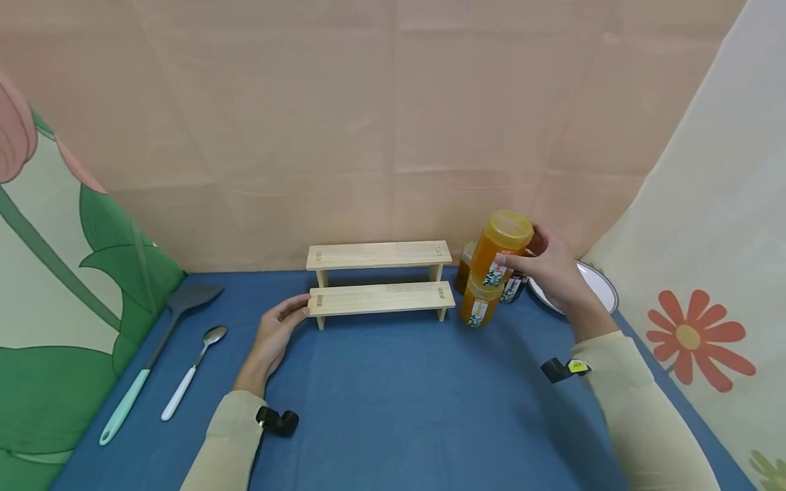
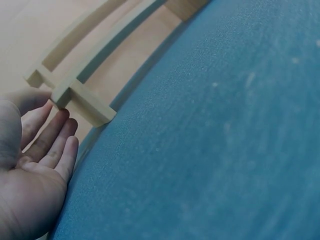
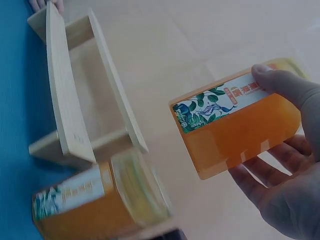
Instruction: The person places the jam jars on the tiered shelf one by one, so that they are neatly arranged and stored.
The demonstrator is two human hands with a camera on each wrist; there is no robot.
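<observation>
My right hand (image 1: 555, 273) grips an orange honey jar (image 3: 240, 135) with a yellow lid, thumb across its label and fingers round the other side. In the head view this jar overlaps the lid of a second honey jar (image 1: 477, 308), which stands on the blue cloth; the right wrist view shows space between the two. At the other side, my left hand (image 1: 276, 334) pinches the left end of the lower board of a two-step wooden rack (image 1: 381, 298). Its other fingers (image 2: 57, 145) curve loosely below the board's corner.
Behind the honey jars stand a brown jar (image 1: 463, 264) and a dark-labelled jar (image 1: 513, 288). A white plate (image 1: 604, 285) with a dark rim lies by the right wall. Leftward on the cloth are a grey spatula (image 1: 136, 389) with a mint handle and a white-handled spoon (image 1: 184, 389).
</observation>
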